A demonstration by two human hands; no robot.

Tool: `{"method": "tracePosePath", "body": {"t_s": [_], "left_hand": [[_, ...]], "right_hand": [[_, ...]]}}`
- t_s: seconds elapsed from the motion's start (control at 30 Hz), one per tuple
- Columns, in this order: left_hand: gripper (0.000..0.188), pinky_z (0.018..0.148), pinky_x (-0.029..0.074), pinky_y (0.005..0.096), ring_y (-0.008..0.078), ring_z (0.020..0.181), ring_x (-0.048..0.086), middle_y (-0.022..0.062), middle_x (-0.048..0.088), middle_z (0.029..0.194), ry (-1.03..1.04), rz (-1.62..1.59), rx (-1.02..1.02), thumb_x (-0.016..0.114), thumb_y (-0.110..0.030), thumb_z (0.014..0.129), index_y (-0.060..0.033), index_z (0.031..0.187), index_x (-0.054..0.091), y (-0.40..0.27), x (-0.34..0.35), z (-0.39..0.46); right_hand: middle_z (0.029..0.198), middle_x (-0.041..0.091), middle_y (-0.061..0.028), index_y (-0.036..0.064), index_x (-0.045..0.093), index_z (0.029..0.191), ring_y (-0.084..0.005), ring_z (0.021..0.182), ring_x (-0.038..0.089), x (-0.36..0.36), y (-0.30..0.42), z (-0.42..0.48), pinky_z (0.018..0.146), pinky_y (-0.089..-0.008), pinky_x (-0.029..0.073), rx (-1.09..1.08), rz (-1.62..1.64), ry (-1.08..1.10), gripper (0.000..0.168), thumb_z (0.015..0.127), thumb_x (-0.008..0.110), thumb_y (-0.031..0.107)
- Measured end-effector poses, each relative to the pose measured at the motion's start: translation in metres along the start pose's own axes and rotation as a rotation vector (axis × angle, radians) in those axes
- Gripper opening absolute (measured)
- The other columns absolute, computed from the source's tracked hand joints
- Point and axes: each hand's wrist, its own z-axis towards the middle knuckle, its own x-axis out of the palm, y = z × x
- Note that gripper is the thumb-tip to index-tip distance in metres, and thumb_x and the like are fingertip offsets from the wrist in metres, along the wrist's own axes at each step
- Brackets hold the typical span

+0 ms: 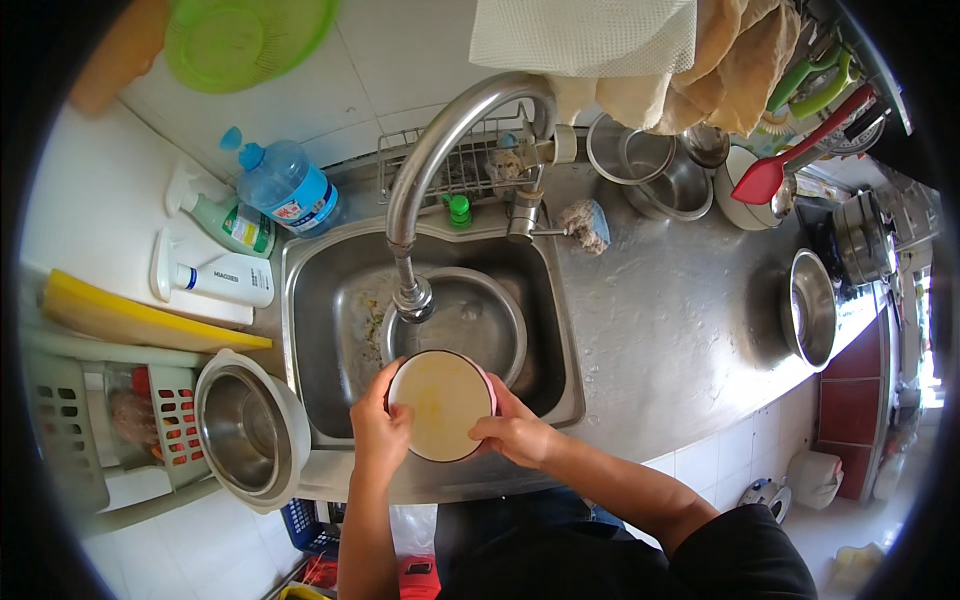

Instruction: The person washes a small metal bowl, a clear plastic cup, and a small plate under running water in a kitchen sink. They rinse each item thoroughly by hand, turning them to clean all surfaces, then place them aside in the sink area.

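A round bowl with a cream inside, a dark rim and a pinkish outer side is held between both hands over the front edge of the sink. My left hand grips its left side, thumb over the rim. On its right side, my right hand holds the rim with the thumb on top. Yellowish liquid or residue shows inside the bowl. Behind it, a steel basin sits in the steel sink, where food scraps lie on the left. The curved faucet hangs above the basin; no stream is visible.
Left of the sink stand bottles, including a blue-capped jug, and stacked bowls. A wire rack and a green-capped bottle are behind. On the counter are a scrubbing cloth, steel bowls and another bowl.
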Motion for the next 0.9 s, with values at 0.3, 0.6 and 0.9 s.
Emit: {"method": "tracePosePath", "body": {"t_s": [0.3, 0.6, 0.9], "left_hand": [[0.01, 0.053, 0.045, 0.0332, 0.0266, 0.055, 0.06, 0.0133, 0.06, 0.067, 0.163, 0.342, -0.041, 0.062, -0.007, 0.075, -0.0016, 0.083, 0.057, 0.013, -0.037, 0.033], [0.012, 0.054, 0.046, 0.0303, 0.0249, 0.06, 0.061, 0.0149, 0.063, 0.075, 0.12, 0.028, 0.21, 0.056, -0.007, 0.084, -0.0035, 0.093, 0.063, 0.025, -0.054, 0.031], [0.006, 0.055, 0.044, 0.0241, 0.01, 0.058, 0.055, 0.0076, 0.061, 0.069, 0.205, -0.048, 0.094, 0.058, -0.006, 0.085, -0.0002, 0.087, 0.06, 0.042, -0.072, 0.048]], "right_hand": [[0.126, 0.038, -0.0122, 0.012, 0.017, 0.138, -0.0299, 0.111, 0.048, 0.024, -0.023, 0.023, 0.075, -0.0467, 0.054, 0.008, -0.016, 0.014, 0.077, 0.073, 0.054, -0.003], [0.124, 0.04, -0.0122, 0.011, 0.017, 0.139, -0.0291, 0.11, 0.049, 0.044, -0.018, 0.034, 0.074, -0.0462, 0.055, 0.076, -0.031, 0.117, 0.075, 0.073, 0.052, -0.001], [0.119, 0.044, -0.0128, 0.009, 0.022, 0.136, -0.0286, 0.106, 0.051, 0.054, -0.025, 0.045, 0.073, -0.0445, 0.055, 0.109, -0.041, 0.09, 0.07, 0.072, 0.05, 0.002]]}}
